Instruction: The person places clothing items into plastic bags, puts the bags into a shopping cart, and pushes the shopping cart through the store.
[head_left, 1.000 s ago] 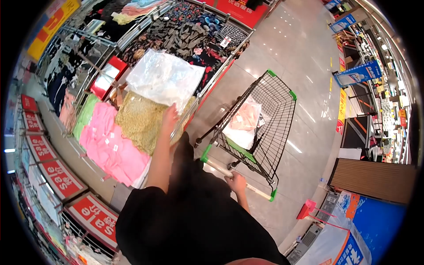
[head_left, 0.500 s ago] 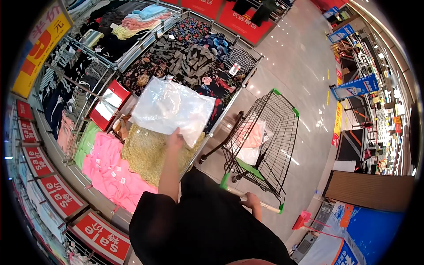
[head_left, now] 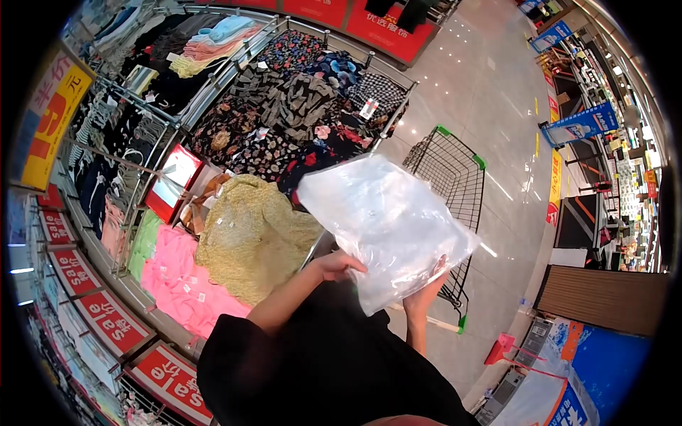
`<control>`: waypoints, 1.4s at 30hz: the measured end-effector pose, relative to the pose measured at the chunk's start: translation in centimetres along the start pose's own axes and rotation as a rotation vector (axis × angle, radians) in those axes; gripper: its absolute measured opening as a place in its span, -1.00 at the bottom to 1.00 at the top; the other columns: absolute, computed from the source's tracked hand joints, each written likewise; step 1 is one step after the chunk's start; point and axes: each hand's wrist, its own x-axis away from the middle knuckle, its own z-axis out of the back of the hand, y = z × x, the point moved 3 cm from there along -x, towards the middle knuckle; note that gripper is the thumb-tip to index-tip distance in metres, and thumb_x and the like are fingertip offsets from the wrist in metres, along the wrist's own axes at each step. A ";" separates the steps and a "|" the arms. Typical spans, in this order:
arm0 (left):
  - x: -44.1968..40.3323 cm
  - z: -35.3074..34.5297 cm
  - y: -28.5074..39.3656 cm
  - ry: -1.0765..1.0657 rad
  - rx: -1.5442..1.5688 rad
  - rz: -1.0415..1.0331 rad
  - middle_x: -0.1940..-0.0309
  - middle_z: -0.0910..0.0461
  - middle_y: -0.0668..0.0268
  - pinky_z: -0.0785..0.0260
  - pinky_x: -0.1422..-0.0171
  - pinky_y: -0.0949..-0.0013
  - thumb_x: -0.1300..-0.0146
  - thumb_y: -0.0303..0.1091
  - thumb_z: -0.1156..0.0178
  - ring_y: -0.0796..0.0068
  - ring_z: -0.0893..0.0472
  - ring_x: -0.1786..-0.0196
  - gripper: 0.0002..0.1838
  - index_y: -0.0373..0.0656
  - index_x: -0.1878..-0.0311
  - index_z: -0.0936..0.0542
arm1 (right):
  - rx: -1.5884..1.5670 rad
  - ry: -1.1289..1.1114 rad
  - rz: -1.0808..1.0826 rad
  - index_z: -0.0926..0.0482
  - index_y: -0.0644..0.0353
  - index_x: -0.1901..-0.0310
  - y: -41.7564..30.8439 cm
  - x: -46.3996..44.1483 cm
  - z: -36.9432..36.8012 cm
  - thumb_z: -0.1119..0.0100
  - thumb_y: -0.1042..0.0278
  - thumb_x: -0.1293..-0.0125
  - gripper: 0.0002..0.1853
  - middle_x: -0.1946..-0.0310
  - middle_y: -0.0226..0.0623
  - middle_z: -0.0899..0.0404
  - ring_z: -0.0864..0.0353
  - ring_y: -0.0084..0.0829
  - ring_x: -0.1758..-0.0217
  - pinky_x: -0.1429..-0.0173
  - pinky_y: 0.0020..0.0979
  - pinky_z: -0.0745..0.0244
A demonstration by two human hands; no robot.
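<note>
In front of my body I hold a large, shiny plastic bag (head_left: 387, 220) with something pale and flat inside. My left hand (head_left: 339, 266) pinches its near left edge, thumb on top. At the lower right, my right hand (head_left: 425, 292) grips the bag, its fingers partly covered by the plastic. The bag hides much of the shopping cart (head_left: 447, 167), a black wire one with green corners. To the left of my left hand lies a yellow patterned garment (head_left: 245, 227) on the display stand.
Pink clothing (head_left: 186, 273) and dark floral clothes (head_left: 249, 131) lie on the metal-railed stand. A red-framed sign (head_left: 172, 181) stands among them. Red sale signs (head_left: 114, 317) line the left side. Tiled floor (head_left: 490, 106) runs along the right, toward shelves and blue signs (head_left: 579, 126).
The plastic bag has moved right, off the clothes and in front of the cart. My right hand has let go of the cart handle and taken hold of the bag.
</note>
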 end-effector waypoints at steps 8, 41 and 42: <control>-8.6 -2.4 -7.6 -0.041 -0.213 0.174 0.34 -0.64 0.37 -0.47 0.32 0.45 -0.23 -0.37 -0.26 0.54 -0.62 0.34 -0.71 -0.18 -0.01 -0.60 | 0.324 -0.024 0.184 -0.61 0.21 -0.02 10.4 4.3 9.8 -0.35 0.44 -0.01 -0.55 0.07 0.07 -0.56 -0.52 0.05 -0.10 -0.16 -0.13 -0.43; -23.2 -6.0 -6.9 0.794 -1.779 -0.045 0.50 -0.62 -0.06 -0.48 0.18 -0.06 -0.34 0.10 0.00 -0.10 -0.64 0.35 -0.43 -0.23 0.49 -0.68 | 0.483 0.081 0.116 -0.62 0.13 0.29 33.3 -3.7 11.4 -0.24 0.12 0.09 -0.67 0.56 -0.19 -0.51 -0.53 -0.08 0.53 0.45 -0.14 -0.42; -24.0 -5.9 -6.4 0.795 -1.767 -0.052 0.50 -0.62 -0.06 -0.48 0.18 -0.06 -0.34 0.10 0.00 -0.10 -0.64 0.35 -0.43 -0.23 0.49 -0.68 | 0.506 0.060 0.116 -0.63 0.11 0.29 33.5 -4.8 11.4 -0.26 0.12 0.12 -0.66 0.56 -0.20 -0.51 -0.53 -0.09 0.54 0.46 -0.15 -0.42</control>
